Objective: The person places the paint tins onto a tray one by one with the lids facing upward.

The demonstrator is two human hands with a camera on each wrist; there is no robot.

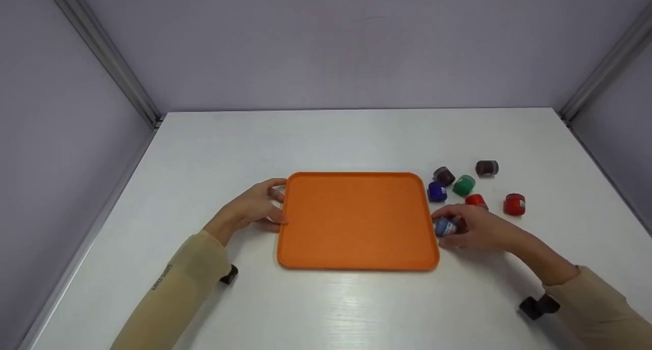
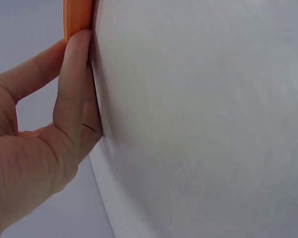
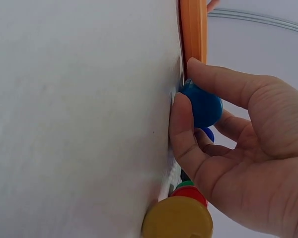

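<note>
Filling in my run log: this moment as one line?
left hand: touches tray edge | right hand: grips blue jar | tray: empty

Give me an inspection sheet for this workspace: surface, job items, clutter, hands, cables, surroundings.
Surface: white table, flat, no spills seen.
Job's things: orange tray, nothing in it. Blue-capped jar beside the tray's right edge. Loose jars to the right: dark blue jar, green jar, two brown jars, two red jars. A yellow cap shows only in the right wrist view.
Clutter: nothing seen.
Hands: left hand touches the tray's left edge; right hand grips the blue-capped jar.
Cables: nothing seen.
Surroundings: lilac walls with metal corner rails.
</note>
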